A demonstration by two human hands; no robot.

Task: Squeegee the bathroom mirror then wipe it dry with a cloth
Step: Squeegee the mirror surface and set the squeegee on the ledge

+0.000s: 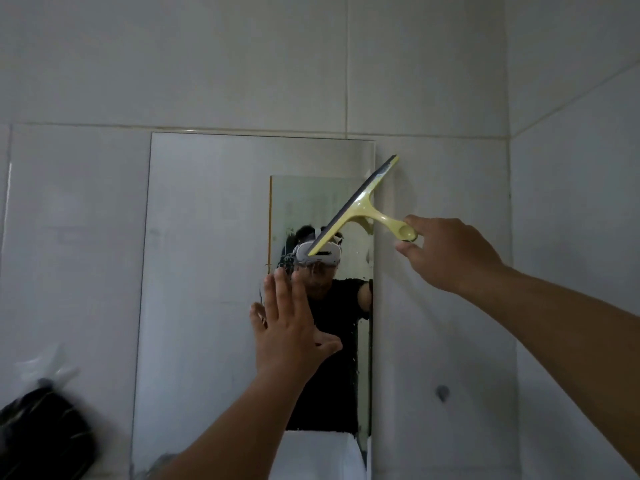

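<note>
Yellow squeegee [360, 206], gripped at the handle by the right hand [446, 251], slants across the mirror [207, 271]; left hand [287, 327] spread flat, holding nothing.

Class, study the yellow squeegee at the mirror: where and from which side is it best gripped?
Grip the squeegee by its narrow handle stem, coming from the lower right, away from the blade. The handle juts that way, clear of the mirror, as the right hand holding its end shows.

Bare mirror [207, 271] lies left of the raised hands; a dark bag [41, 434] crowds the lower-left corner.
</note>
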